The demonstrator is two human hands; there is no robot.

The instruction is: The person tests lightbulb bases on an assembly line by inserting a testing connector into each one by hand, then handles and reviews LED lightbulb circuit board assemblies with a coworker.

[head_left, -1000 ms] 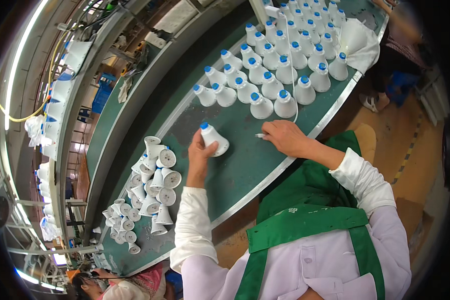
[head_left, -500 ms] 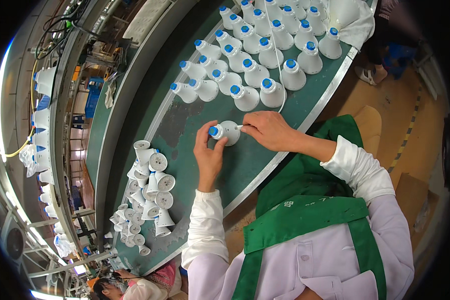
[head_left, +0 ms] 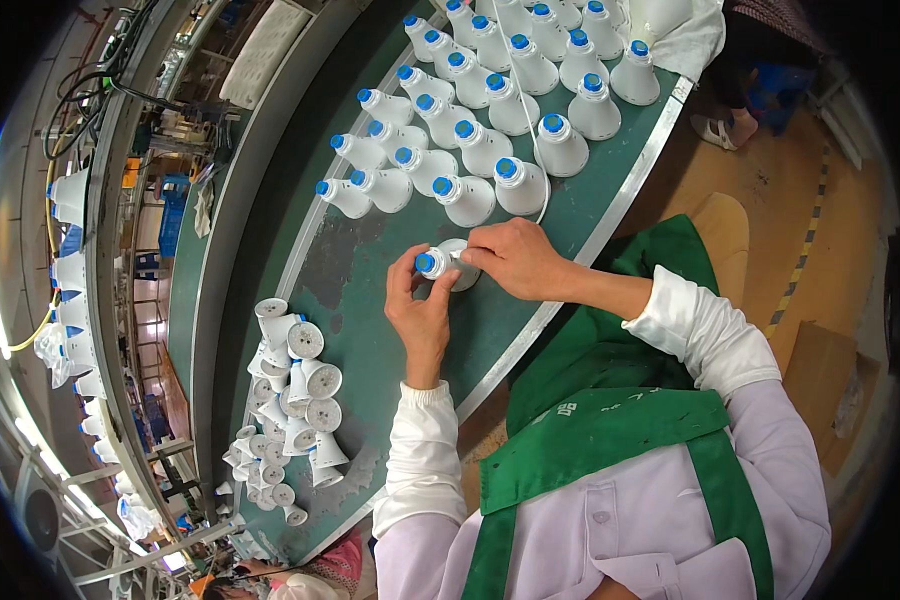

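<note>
My left hand [head_left: 420, 318] is closed around the neck of a white cone-shaped housing [head_left: 461, 277] with a blue cap, thumb on one side and fingers on the other. The housing stands on the green belt, its cap tilted toward the left. My right hand [head_left: 517, 258] is closed in a pinch on a slim white tip [head_left: 457, 254], which meets the housing near its neck. A thin white tube [head_left: 523, 105] runs down among the other housings and passes out of sight behind my right hand. What the tip does at the surface is too small to make out.
Rows of upright blue-capped white housings [head_left: 482, 148] stand beyond my hands. A heap of similar housings [head_left: 322, 379] lies on its side at the left. The belt's metal edge [head_left: 510, 350] runs before me. Another person's pink-and-white clothing [head_left: 335, 570] shows at lower left.
My right hand has brought the white tip leftward, closer to the housing's neck. My left hand keeps its hold. The whole view has shifted slightly, with the standing rows now farther left.
</note>
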